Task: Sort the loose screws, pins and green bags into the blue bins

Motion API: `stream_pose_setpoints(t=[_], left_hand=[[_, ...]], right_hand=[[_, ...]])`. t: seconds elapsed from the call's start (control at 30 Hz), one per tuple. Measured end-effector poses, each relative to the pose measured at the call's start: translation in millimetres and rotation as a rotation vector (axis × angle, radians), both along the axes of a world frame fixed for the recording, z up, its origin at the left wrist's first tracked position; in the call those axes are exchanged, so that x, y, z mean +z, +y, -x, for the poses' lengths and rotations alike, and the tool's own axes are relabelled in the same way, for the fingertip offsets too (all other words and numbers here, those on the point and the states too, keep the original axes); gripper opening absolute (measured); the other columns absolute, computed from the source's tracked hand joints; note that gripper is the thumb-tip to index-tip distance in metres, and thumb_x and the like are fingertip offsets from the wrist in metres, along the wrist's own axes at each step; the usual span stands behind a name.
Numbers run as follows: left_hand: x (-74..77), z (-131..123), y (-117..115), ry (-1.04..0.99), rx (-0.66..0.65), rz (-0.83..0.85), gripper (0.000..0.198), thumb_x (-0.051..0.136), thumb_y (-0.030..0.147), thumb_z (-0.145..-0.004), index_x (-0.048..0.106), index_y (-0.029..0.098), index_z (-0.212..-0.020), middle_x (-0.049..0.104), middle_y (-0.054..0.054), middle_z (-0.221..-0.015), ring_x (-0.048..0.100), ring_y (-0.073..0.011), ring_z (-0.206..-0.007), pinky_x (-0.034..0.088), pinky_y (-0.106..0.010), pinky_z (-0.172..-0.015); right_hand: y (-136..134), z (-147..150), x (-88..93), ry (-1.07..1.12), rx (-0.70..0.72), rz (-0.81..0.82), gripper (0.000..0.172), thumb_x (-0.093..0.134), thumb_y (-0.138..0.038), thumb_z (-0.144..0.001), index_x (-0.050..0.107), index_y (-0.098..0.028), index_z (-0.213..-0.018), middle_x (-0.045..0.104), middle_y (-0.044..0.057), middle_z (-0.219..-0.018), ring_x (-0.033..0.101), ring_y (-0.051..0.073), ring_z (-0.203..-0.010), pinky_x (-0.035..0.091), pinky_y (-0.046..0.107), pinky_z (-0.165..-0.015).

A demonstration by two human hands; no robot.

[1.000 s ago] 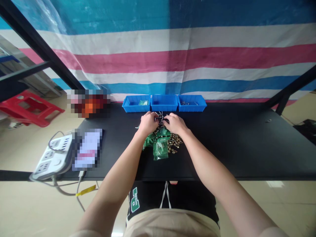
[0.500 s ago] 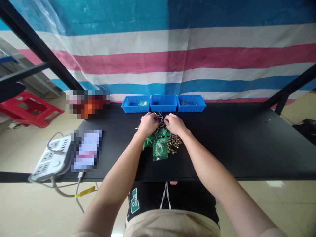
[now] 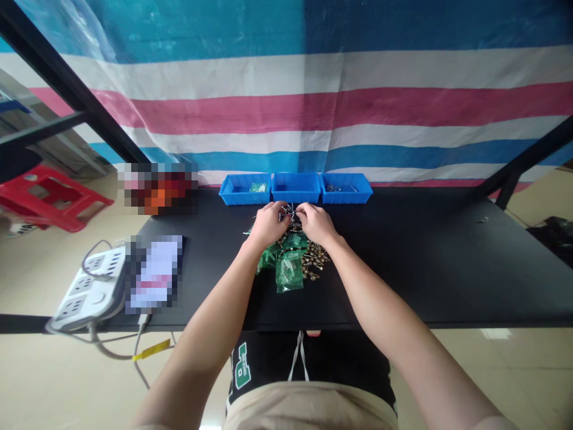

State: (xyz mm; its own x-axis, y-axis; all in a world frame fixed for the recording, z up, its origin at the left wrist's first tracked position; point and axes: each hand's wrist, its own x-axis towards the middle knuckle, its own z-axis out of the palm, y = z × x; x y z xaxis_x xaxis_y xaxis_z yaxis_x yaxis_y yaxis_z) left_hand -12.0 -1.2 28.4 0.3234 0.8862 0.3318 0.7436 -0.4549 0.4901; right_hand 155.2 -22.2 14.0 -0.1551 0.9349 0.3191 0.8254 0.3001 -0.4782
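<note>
My left hand (image 3: 271, 222) and my right hand (image 3: 317, 223) face each other over a small heap of thin silver metal pins (image 3: 293, 227). The fingers of both hands are curled in a pinch at the pins; exactly what lies between the fingertips is too small to make out. Nearer to me, green plastic packets (image 3: 290, 272) with pale pieces inside lie against the heap. Brownish, round-headed metal pieces (image 3: 316, 258) are scattered to their right, below my right wrist.
Behind the hands stand three blue bins: the left bin (image 3: 245, 198) holds a green packet, the middle bin (image 3: 296, 196) shows bare inside, the right bin (image 3: 347, 197) holds silver pins. A power strip (image 3: 92, 286) and a blurred-out phone-like object (image 3: 156, 272) lie left.
My fingertips have shifted slightly among the silver pins, and the right hand has moved a touch upward. The packets and bins stay in place; the whole view drifts marginally left.
</note>
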Motion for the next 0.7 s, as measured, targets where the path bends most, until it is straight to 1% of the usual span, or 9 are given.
stream_pose_setpoints(t=[0.07, 0.17, 0.3, 0.47, 0.57, 0.7], left_hand=[[0.1, -0.3, -0.4, -0.032, -0.022, -0.018, 0.037, 0.055, 0.027, -0.084, 0.066, 0.014, -0.117, 0.070, -0.009, -0.097, 0.065, -0.0219, -0.087, 0.050, -0.032, -0.084], [1.2, -0.8, -1.8, -0.055, -0.044, -0.050, 0.031, 0.052, 0.027, -0.087, 0.070, 0.016, -0.110, 0.071, -0.009, -0.095, 0.066, -0.0212, -0.086, 0.051, -0.031, -0.083], [3.2, -1.2, -4.2, -0.079, -0.092, -0.088, 0.030, 0.048, 0.024, -0.090, 0.072, 0.018, -0.106, 0.073, -0.008, -0.098, 0.067, -0.0204, -0.088, 0.050, -0.030, -0.085], [4.5, -1.0, -5.9, -0.135, -0.139, -0.110, 0.028, 0.048, 0.024, -0.092, 0.073, 0.018, -0.102, 0.074, -0.008, -0.096, 0.067, -0.0186, -0.086, 0.051, -0.028, -0.084], [3.7, -0.9, -5.5, -0.206, -0.152, -0.098, 0.025, 0.051, 0.023, -0.090, 0.071, 0.018, -0.105, 0.074, -0.006, -0.096, 0.067, -0.0173, -0.084, 0.051, -0.028, -0.082], [2.9, -1.4, -5.4, -0.302, -0.111, -0.031, 0.027, 0.055, 0.022, -0.087, 0.066, 0.017, -0.112, 0.074, -0.005, -0.093, 0.067, -0.0154, -0.077, 0.052, -0.027, -0.077]], right_hand=[[-0.4, 1.4, 0.3, 0.041, 0.022, -0.036, 0.022, 0.044, -0.024, -0.097, 0.062, -0.020, -0.107, 0.072, 0.008, -0.107, 0.067, 0.023, -0.099, 0.048, 0.030, -0.081], [-2.0, 4.7, -0.5, 0.097, 0.047, -0.079, 0.023, 0.043, -0.024, -0.096, 0.062, -0.020, -0.108, 0.072, 0.009, -0.108, 0.067, 0.022, -0.100, 0.049, 0.030, -0.084], [-4.0, 8.0, -3.3, 0.193, 0.074, -0.107, 0.025, 0.043, -0.026, -0.095, 0.059, -0.019, -0.112, 0.073, 0.009, -0.106, 0.069, 0.021, -0.091, 0.050, 0.029, -0.080], [-6.4, 8.8, -3.4, 0.256, 0.089, -0.111, 0.023, 0.041, -0.028, -0.094, 0.054, -0.019, -0.112, 0.074, 0.009, -0.100, 0.071, 0.021, -0.087, 0.050, 0.029, -0.076], [-9.0, 9.8, 0.0, 0.273, 0.109, -0.087, 0.022, 0.041, -0.028, -0.094, 0.051, -0.020, -0.113, 0.074, 0.009, -0.099, 0.071, 0.021, -0.086, 0.049, 0.029, -0.075], [-11.5, 11.5, 2.8, 0.257, 0.154, -0.057, 0.025, 0.042, -0.025, -0.093, 0.047, -0.019, -0.116, 0.074, 0.007, -0.096, 0.071, 0.021, -0.082, 0.047, 0.028, -0.071]])
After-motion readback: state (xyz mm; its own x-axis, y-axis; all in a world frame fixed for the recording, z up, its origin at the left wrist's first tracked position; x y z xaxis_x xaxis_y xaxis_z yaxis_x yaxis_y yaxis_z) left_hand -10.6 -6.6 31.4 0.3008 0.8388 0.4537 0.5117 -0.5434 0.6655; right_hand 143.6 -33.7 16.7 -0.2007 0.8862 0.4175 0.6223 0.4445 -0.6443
